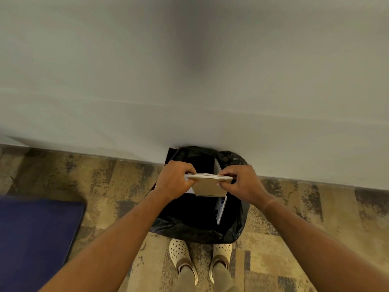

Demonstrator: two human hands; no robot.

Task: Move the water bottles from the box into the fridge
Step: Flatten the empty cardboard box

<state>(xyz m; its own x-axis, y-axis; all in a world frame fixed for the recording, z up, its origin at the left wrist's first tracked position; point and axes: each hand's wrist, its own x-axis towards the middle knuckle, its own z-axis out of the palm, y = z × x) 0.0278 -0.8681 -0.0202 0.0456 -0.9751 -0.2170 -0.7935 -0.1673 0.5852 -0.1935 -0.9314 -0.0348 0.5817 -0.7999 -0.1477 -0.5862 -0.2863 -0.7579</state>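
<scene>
In the head view, the left hand (173, 180) and right hand (242, 182) are pinching a flattened box (210, 184) over a black-lined bin (202, 232), likely discarding it next by letting go; no bottles or fridge are showing here.

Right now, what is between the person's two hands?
In the head view, a flattened cardboard box spans the gap between the left hand and the right hand, both gripping its ends above a bin lined with a black bag.

Bin (202, 232) btwn wall (189, 81) & feet (179, 251)
</scene>
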